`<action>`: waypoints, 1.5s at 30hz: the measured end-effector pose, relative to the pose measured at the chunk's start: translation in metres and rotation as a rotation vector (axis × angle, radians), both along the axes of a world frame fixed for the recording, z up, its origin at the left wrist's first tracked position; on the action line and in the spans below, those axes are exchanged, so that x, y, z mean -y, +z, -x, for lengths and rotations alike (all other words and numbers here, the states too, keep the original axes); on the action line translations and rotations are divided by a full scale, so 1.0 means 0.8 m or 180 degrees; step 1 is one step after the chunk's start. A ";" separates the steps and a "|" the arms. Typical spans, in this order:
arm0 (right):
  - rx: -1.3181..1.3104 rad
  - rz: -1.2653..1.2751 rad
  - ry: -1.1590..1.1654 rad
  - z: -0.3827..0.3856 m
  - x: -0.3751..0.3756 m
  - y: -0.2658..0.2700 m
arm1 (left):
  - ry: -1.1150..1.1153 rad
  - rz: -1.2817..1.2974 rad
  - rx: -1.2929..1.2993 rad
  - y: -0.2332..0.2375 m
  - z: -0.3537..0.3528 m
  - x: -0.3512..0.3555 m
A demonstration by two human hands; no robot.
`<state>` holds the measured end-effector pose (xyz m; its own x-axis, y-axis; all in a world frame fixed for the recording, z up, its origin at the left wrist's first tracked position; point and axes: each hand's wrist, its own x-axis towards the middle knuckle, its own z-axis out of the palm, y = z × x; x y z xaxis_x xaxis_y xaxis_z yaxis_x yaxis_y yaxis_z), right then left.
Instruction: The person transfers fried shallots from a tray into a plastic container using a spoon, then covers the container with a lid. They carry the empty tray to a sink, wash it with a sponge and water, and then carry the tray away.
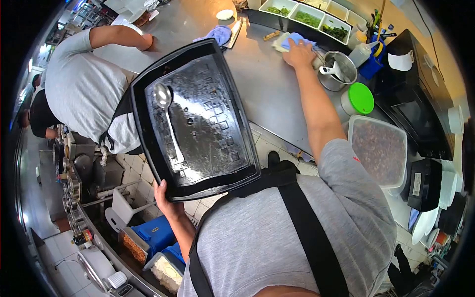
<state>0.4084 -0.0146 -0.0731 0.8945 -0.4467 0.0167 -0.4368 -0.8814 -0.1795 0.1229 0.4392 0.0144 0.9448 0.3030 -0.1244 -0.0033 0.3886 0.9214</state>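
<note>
Over the near edge of the surface (269,91), the left hand (169,204) grips the tray (203,148) by its near-left corner; I'd hold it level, lest the spoon (169,121) slide. The right hand (299,53) lies half-spread on the cloth (301,38), near the far edge.

Head-worn camera is looking steeply down

The single view is looking out from the wearer's head, facing forward and down. The wearer's grey shirt (247,237) is filling the near part, close to the lens. The black tray (203,143) is showing at left, farther out, and the metal surface (269,84) is stretching toward the far side. The wide lens is bowing straight edges, taking in tiled floor (52,252) at near left.
</note>
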 end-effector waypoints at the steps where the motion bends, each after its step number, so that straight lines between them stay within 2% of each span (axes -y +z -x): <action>1: 0.0178 0.0096 0.0177 -0.001 -0.015 -0.006 | 0.0048 0.0037 0.0022 0.004 -0.005 0.003; 5: 0.0310 0.0059 0.0930 0.018 -0.116 -0.001 | 0.0064 0.0291 -0.0040 -0.012 -0.034 -0.020; 7: 0.0120 0.0025 0.1279 0.026 -0.153 0.003 | -0.0067 0.0494 0.0013 -0.025 -0.060 -0.032; 9: 0.0103 0.0049 0.1829 0.050 -0.170 0.005 | -0.0295 0.0742 0.0049 -0.028 -0.088 -0.035; 12: 0.0404 0.0097 0.2222 0.119 -0.180 -0.003 | -0.0561 0.0778 0.0031 -0.035 -0.133 -0.040; 17: 0.0706 -0.0124 0.2078 0.259 -0.164 -0.021 | -0.1287 0.0895 -0.0004 -0.044 -0.186 -0.051; 20: 0.0344 -0.0985 0.2031 0.323 -0.143 0.025 | -0.1366 0.0825 -0.0065 -0.044 -0.197 -0.056; 21: 0.0237 -0.1286 0.1985 0.333 -0.133 0.040 | -0.1374 0.0781 -0.0088 -0.042 -0.200 -0.056; 25: 0.1046 -0.0035 0.0493 0.325 -0.077 0.062 | -0.1650 0.0645 -0.0083 -0.037 -0.208 -0.069; 28: 0.0746 0.0660 -0.0831 0.311 -0.054 -0.012 | -0.1646 0.0620 -0.0050 -0.032 -0.211 -0.072; 29: 0.0905 0.0980 -0.0774 0.318 -0.070 -0.025 | -0.1590 0.0647 -0.0087 -0.033 -0.210 -0.075; 31: 0.0657 0.0817 -0.0579 0.331 -0.131 -0.024 | -0.1640 0.0656 -0.0048 -0.036 -0.215 -0.080; 32: 0.0546 0.0792 -0.0234 0.341 -0.176 0.000 | -0.1711 0.0694 -0.0105 -0.030 -0.212 -0.077; 33: 0.0879 0.0459 0.0180 0.342 -0.202 -0.018 | -0.1785 0.0739 -0.0140 -0.030 -0.213 -0.079; 34: 0.0807 -0.0209 0.0265 0.345 -0.239 -0.001 | -0.1849 0.0788 -0.0164 -0.032 -0.217 -0.081; 36: 0.0248 -0.1690 0.0740 0.328 -0.277 -0.008 | -0.2074 0.0980 -0.0100 -0.046 -0.234 -0.089; 38: 0.0323 -0.1410 0.0630 0.327 -0.310 0.040 | -0.2255 0.1013 0.0075 -0.033 -0.230 -0.081; 40: 0.0887 -0.0888 0.0421 0.300 -0.303 0.055 | -0.2592 0.1170 0.0030 -0.036 -0.244 -0.086; 44: 0.1388 0.0811 0.0270 0.279 -0.304 0.059 | -0.2847 0.1393 0.0036 -0.056 -0.272 -0.083; 45: 0.1451 0.0679 0.0297 0.283 -0.312 0.058 | -0.2987 0.1433 0.0079 -0.053 -0.276 -0.079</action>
<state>0.1817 0.2348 -0.0265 0.8110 -0.3093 0.4966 -0.2737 -0.9508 -0.1453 0.3436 0.5027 -0.0282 0.7805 -0.6248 -0.0211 0.4611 0.5526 0.6942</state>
